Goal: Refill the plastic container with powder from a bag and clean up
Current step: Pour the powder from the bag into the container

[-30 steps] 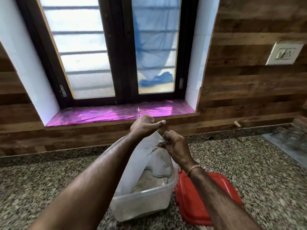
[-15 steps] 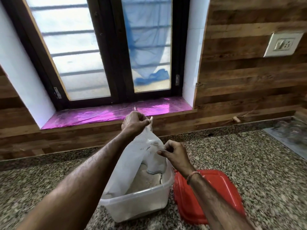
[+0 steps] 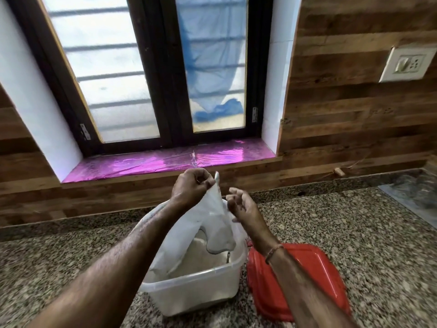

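Left hand (image 3: 192, 187) raised above container, grip pinched tight on top corner of white plastic bag (image 3: 189, 235), fingers curled closed round the film. Bag hanging upside down from that pinch, mouth down inside clear plastic container (image 3: 196, 290), pale powder (image 3: 201, 255) heaped on container floor beneath it. Right hand (image 3: 241, 205) just beside bag's right edge, grip loose and half open, fingers spread and curled, holding nothing; whether fingertips brush the film, cannot tell. Thin band on right wrist. Red lid (image 3: 314, 263) flat on worktop (image 3: 354, 233), touching or nearly touching container's right side, partly hidden under right forearm. Worktop speckled granite, low granite upstand at back. Wood-plank wall behind; dark-framed window (image 3: 165, 72) with frosted panes, blue cloth showing through right pane, shiny magenta sheet over sill (image 3: 165, 162). White switch plate (image 3: 409, 65) on wall at far right. Blurred clear item at far right edge of worktop, not identifiable. Count: two hands, one bag, one container, one lid, one window of two panes, one switch plate.
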A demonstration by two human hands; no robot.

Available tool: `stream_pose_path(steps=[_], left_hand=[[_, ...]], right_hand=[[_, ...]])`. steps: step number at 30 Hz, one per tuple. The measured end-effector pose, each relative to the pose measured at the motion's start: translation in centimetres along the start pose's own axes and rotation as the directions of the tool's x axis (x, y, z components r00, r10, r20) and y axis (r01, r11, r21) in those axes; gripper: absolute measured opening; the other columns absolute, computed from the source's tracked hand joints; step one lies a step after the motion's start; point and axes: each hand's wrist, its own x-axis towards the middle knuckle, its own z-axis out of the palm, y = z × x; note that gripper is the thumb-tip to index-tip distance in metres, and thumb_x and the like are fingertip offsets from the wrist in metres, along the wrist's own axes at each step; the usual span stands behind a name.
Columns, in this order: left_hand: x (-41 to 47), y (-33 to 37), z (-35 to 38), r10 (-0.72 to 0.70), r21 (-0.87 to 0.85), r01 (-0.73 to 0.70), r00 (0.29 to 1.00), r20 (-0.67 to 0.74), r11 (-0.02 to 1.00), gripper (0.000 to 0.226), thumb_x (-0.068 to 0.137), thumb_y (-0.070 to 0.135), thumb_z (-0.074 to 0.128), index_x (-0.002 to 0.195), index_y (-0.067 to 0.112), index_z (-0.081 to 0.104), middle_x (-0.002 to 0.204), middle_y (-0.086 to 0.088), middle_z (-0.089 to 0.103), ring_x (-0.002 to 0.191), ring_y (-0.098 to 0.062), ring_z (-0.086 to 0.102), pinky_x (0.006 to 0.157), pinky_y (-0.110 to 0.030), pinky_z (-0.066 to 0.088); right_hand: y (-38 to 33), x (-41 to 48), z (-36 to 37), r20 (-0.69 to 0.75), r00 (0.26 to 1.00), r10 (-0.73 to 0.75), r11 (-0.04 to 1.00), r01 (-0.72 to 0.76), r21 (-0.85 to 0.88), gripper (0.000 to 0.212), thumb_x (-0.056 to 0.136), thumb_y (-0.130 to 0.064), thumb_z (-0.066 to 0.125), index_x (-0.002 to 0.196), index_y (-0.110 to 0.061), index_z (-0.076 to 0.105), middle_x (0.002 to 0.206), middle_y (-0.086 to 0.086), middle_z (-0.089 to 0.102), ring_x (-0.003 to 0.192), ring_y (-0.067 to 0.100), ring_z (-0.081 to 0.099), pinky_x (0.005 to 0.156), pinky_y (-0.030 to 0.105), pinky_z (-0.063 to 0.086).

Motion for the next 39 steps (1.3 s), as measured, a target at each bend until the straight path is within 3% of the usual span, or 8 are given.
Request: stream_pose_path(steps=[3, 12, 17, 20, 25, 29, 33, 39], left_hand=[[-0.8, 0.8, 0.4, -0.018, -0.083, 0.022, 0.998, 0.057, 0.996, 0.013, 0.089, 0.024, 0.076, 0.078, 0.018, 0.075, 0.071, 0.0, 0.069, 0.064, -0.01, 0.056, 0.062, -0.032, 0.049], [-3.1, 1.2, 0.3, 0.016, -0.104, -0.014, 1.0, 0.015, 0.994, 0.013, 0.087, 0.032, 0.078, 0.08, 0.022, 0.077, 0.078, 0.003, 0.074, 0.071, -0.004, 0.062, 0.067, -0.032, 0.053], [-4.9, -2.2, -2.8, 0.026, 0.128, -0.041, 0.993, 0.113, 0.991, 0.044, 0.079, 0.072, 0.064, 0.096, 0.033, 0.072, 0.091, 0.017, 0.074, 0.087, -0.003, 0.068, 0.074, -0.032, 0.055], [-5.8, -4.1, -4.5, -0.031, 0.253, 0.028, 0.999, 0.009, 0.967, 0.025, 0.082, 0.057, 0.073, 0.085, 0.033, 0.074, 0.081, 0.016, 0.072, 0.081, -0.007, 0.067, 0.068, -0.031, 0.053], [-6.4, -3.3, -4.9, -0.059, 0.306, 0.096, 0.99, -0.127, 0.947, 0.012, 0.084, 0.041, 0.079, 0.079, 0.03, 0.078, 0.078, 0.017, 0.069, 0.079, -0.007, 0.064, 0.063, -0.025, 0.04], [-5.9, -2.1, -4.8, -0.028, 0.287, 0.059, 0.993, -0.111, 0.956, 0.011, 0.084, 0.039, 0.078, 0.079, 0.029, 0.077, 0.077, 0.014, 0.069, 0.083, -0.011, 0.066, 0.068, -0.027, 0.045], [-5.6, -1.5, -5.3, -0.02, 0.273, 0.036, 0.998, -0.063, 0.961, 0.018, 0.085, 0.049, 0.074, 0.087, 0.031, 0.076, 0.085, 0.016, 0.069, 0.091, -0.011, 0.066, 0.071, -0.029, 0.043], [-6.4, -4.2, -10.1, -0.118, 0.519, 0.103, 0.993, -0.004, 0.848, 0.032, 0.077, 0.051, 0.079, 0.105, 0.037, 0.072, 0.108, 0.017, 0.072, 0.106, -0.013, 0.067, 0.084, -0.032, 0.05]], right_hand=[[-2.0, 1.8, 0.1, 0.053, 0.997, 0.053, 0.99, -0.059, 0.128, 0.074, 0.077, -0.071, 0.071, 0.134, -0.026, 0.063, 0.122, 0.0, 0.073, 0.108, 0.018, 0.07, 0.084, 0.039, 0.056], [-4.6, 3.6, 1.0, 0.004, 0.997, 0.077, 0.956, -0.075, 0.284, 0.015, 0.092, -0.021, 0.072, 0.085, -0.009, 0.067, 0.068, -0.002, 0.069, 0.053, 0.006, 0.063, 0.049, 0.02, 0.052], [-4.0, 4.5, 0.8, -0.115, 0.981, 0.156, 0.944, -0.114, 0.31, 0.026, 0.102, -0.02, 0.061, 0.076, -0.018, 0.061, 0.066, 0.001, 0.059, 0.057, 0.015, 0.052, 0.048, 0.021, 0.048], [-3.8, 4.7, 0.2, -0.095, 0.976, 0.195, 0.927, -0.152, 0.342, 0.026, 0.103, -0.022, 0.06, 0.077, -0.018, 0.06, 0.067, -0.001, 0.059, 0.059, 0.013, 0.054, 0.052, 0.023, 0.05], [-5.3, 4.9, 0.7, 0.011, 0.996, -0.094, 0.978, 0.094, -0.184, 0.029, 0.097, -0.044, 0.066, 0.115, -0.022, 0.069, 0.112, -0.002, 0.07, 0.1, 0.012, 0.065, 0.077, 0.026, 0.055], [-7.5, 5.4, 1.8, 0.322, 0.946, -0.045, 0.649, 0.273, -0.71, 0.024, 0.074, -0.056, 0.082, 0.089, -0.037, 0.078, 0.1, -0.016, 0.075, 0.097, 0.001, 0.068, 0.09, 0.037, 0.059], [-7.3, 5.3, 1.9, 0.173, 0.976, -0.136, 0.575, 0.22, -0.788, 0.024, 0.077, -0.053, 0.081, 0.063, -0.035, 0.071, 0.065, -0.018, 0.067, 0.075, 0.006, 0.064, 0.089, 0.047, 0.056], [-7.2, 4.9, 0.2, -0.016, 0.993, -0.119, 0.647, 0.065, -0.759, 0.026, 0.08, -0.055, 0.079, 0.071, -0.031, 0.078, 0.074, -0.014, 0.074, 0.087, 0.013, 0.07, 0.093, 0.047, 0.053]])
